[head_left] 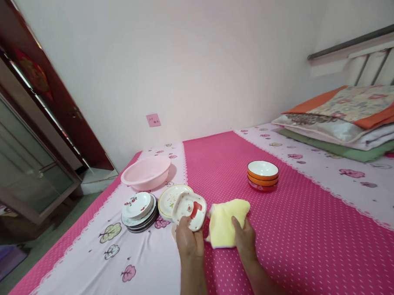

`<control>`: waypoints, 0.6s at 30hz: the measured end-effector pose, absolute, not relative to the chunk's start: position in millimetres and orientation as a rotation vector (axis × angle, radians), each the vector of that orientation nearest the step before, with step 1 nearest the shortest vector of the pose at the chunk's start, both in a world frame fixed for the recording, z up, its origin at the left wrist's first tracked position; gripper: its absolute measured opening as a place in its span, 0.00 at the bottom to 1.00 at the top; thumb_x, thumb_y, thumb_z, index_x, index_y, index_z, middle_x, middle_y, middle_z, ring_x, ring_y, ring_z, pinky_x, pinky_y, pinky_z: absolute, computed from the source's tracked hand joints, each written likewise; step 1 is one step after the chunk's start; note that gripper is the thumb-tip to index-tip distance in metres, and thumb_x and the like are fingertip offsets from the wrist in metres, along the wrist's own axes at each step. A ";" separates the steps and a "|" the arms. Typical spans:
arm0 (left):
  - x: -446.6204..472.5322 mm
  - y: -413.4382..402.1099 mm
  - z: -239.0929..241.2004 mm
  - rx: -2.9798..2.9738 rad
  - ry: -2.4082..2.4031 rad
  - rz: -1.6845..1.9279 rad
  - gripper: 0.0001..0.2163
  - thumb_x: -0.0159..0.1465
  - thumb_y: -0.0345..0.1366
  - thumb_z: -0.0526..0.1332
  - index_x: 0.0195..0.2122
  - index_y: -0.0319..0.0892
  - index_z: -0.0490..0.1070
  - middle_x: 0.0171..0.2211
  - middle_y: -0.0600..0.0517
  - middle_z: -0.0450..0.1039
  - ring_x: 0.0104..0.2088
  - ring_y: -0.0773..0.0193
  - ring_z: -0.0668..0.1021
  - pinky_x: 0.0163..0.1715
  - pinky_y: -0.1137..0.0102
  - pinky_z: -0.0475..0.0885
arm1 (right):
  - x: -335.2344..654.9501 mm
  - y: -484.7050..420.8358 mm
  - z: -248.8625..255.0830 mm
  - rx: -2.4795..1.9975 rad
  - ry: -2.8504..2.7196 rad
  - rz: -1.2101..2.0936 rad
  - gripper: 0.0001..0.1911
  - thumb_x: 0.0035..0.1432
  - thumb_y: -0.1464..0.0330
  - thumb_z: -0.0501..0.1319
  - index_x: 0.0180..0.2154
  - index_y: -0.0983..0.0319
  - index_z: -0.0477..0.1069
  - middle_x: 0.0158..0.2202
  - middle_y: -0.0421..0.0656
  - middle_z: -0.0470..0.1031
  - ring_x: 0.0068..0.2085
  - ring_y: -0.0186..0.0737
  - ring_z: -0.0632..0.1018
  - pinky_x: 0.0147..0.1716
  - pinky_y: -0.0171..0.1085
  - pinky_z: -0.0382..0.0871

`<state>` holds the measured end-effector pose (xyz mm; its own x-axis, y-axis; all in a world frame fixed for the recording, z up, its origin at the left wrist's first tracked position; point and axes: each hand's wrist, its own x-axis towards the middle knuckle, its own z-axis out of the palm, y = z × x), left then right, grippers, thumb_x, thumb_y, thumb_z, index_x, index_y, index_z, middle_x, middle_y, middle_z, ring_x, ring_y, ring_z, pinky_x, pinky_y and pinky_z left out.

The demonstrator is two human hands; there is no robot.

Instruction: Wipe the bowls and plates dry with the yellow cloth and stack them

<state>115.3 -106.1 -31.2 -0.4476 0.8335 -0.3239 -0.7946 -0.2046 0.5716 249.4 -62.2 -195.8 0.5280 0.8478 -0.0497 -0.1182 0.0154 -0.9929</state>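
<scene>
My left hand (189,241) grips a small white squarish dish (189,210) with a red mark inside, tilted up over the bed. My right hand (244,239) is closed on a yellow cloth (223,221), which lies just to the right of the dish and nearly touches its rim. Behind the dish sits a stack of yellow-rimmed plates (168,198). Left of that stands a stack of white and dark plates (137,209).
A pink basin (146,171) rests near the bed's far left corner. Stacked orange bowls (262,175) sit on the pink dotted sheet (301,230). Folded bedding and a pillow (346,119) lie at the right. A glass door (18,164) and floor are at the left.
</scene>
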 end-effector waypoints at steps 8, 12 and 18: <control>115.2 -99.2 -50.6 0.120 0.675 1.675 0.22 0.70 0.54 0.58 0.59 0.51 0.76 0.51 0.43 0.83 0.51 0.44 0.83 0.51 0.44 0.78 | 251.8 -58.6 -192.6 -1.327 -0.622 0.937 0.33 0.51 0.43 0.64 0.47 0.63 0.78 0.45 0.51 0.85 0.46 0.56 0.83 0.43 0.44 0.77; 111.1 -100.5 -72.1 0.089 0.645 1.635 0.21 0.71 0.52 0.56 0.61 0.53 0.75 0.54 0.43 0.81 0.57 0.43 0.80 0.56 0.43 0.75 | 256.9 -54.3 -188.7 -1.259 -0.574 1.050 0.33 0.55 0.42 0.57 0.47 0.61 0.78 0.45 0.48 0.85 0.46 0.53 0.84 0.42 0.43 0.80; 110.6 -96.1 -78.6 0.111 0.603 1.649 0.21 0.71 0.52 0.57 0.60 0.52 0.76 0.56 0.43 0.80 0.62 0.44 0.76 0.60 0.46 0.72 | 266.5 -59.9 -171.6 -1.181 -0.546 1.175 0.27 0.48 0.49 0.68 0.44 0.61 0.78 0.40 0.48 0.86 0.42 0.57 0.85 0.36 0.45 0.81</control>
